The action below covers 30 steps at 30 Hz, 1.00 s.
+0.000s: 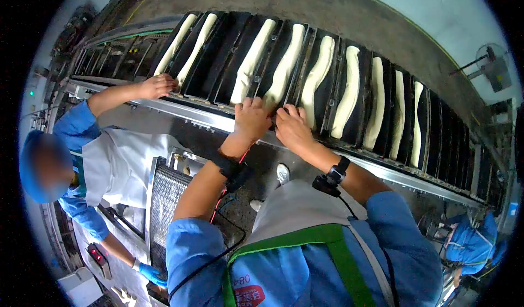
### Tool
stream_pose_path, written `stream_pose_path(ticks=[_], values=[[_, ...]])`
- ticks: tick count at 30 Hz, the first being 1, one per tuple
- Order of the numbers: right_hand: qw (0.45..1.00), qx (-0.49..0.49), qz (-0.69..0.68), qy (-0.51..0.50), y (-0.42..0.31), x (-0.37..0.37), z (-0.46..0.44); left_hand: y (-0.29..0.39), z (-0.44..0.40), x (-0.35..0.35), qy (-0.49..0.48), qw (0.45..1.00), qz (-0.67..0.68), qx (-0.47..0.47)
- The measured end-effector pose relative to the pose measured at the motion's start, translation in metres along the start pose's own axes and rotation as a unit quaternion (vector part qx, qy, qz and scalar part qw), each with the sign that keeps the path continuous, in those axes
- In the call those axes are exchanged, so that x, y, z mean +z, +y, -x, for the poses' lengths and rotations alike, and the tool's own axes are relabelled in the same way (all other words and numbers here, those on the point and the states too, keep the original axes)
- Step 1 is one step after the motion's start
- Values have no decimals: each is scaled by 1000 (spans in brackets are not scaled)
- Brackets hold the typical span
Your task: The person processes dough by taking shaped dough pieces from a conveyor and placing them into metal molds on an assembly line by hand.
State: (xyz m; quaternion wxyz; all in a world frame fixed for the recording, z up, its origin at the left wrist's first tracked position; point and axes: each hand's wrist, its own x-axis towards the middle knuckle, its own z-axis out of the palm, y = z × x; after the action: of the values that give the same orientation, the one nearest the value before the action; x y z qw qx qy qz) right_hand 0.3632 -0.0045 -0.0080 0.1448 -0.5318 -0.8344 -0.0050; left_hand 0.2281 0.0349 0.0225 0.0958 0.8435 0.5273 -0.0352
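Long pale dough strips lie lengthwise in a row of black baking pans (223, 56). One strip (284, 67) has its near end between my two hands. My left hand (252, 120) curls its fingers over the near pan edge, closed about that end, beside the neighbouring strip (254, 64) on its left. Just to the right, my right hand (295, 128) has bent fingers at the same pan edge, close to the strip's end and left of another dough strip (317, 78). What its fingertips grip is hidden.
A metal rail (349, 155) runs along the pans' front. At left, a co-worker's hand (158, 86) touches a pan end; their gloved hand (152, 274) is over a metal table (123, 252) with a dark device (98, 258). Another person (472, 244) is at right.
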Motion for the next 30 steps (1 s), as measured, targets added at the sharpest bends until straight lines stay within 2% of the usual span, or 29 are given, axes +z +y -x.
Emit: stream_pose_path(ticks=[3,6,7,9,11,14,17,19,21,23,25,27,29,30], values=[[1000,-3,-12,-1,-4,8,-7,-15,8,11,30,999,-3,-11],[999,-5,-16,37,0,13,-3,-28,40,20,143,983,111,37],[998,-12,-11,59,-2,10,2,-28,62,12,128,980,152,21],[1000,-24,-11,10,-6,-2,12,-42,113,22,123,975,185,-19],[998,-37,21,38,-6,0,18,-57,162,42,138,971,184,-60],[997,-55,24,49,-4,4,32,-67,262,78,159,944,260,-128],[996,-87,2,37,5,-6,53,-45,350,108,206,885,320,-270],[997,-67,30,-12,24,-4,53,-27,387,136,211,844,282,-404],[993,-99,63,-27,44,1,54,-2,423,143,220,773,328,-497],[991,-89,78,-67,49,-1,54,13,462,177,264,736,344,-519],[990,-64,96,-78,56,4,55,28,478,180,296,652,407,-567],[991,-69,88,-72,56,3,49,41,485,180,311,633,395,-588],[987,-35,105,-119,57,5,41,48,498,184,322,626,372,-605],[986,-37,110,-116,68,8,42,50,497,171,339,608,407,-591]])
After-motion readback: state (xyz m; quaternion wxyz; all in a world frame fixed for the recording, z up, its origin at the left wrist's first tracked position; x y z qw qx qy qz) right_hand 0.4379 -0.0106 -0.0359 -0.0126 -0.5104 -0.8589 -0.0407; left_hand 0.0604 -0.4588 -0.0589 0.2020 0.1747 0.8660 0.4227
